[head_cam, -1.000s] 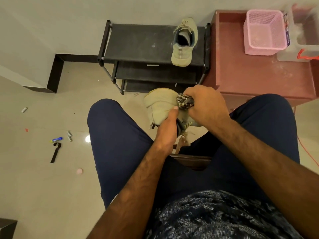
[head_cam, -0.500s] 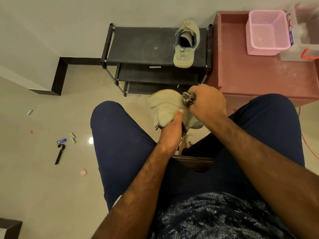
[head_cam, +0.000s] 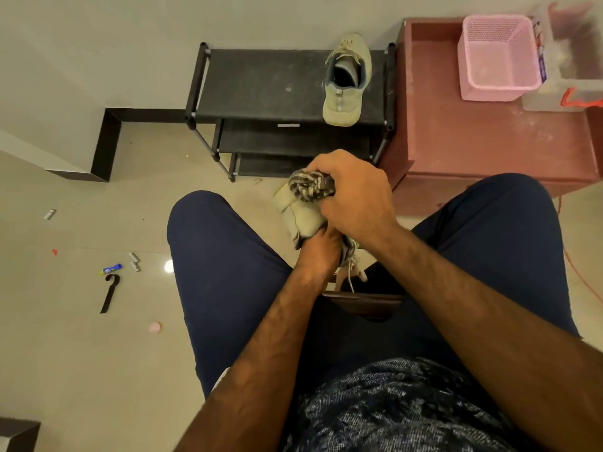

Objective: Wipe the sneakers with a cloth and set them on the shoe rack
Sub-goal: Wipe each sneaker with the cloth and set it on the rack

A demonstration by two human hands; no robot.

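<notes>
- Gripping the bunched striped cloth (head_cam: 311, 189), my right hand (head_cam: 352, 197) has its fingers curled tight round it and presses it onto the front of the sneaker (head_cam: 301, 215) just beneath.
- Directly below that hand, my left hand (head_cam: 321, 252) is clamped on the sneaker's middle, holding it up between my knees, off the floor.
- To wipe well, I think I should use short, firm strokes. The left hand can turn the shoe so each side meets the cloth, and I can shift to a fresh fold once one is dirty.
- The laces (head_cam: 352, 275) dangle under my left hand and are best kept out of the cloth's path.
- Well beyond my right hand, the other sneaker (head_cam: 346, 83) stands on the top shelf of the shoe rack (head_cam: 261, 83), with bare shelf to its left for this one.
- Right of the rack, a desk (head_cam: 473, 141) carries a pink basket (head_cam: 496, 60).
- My right hand hides most of the toe, so I cannot tell how clean it is.
- The sole, the shoe's far side and my left fingertips are also out of sight.
</notes>
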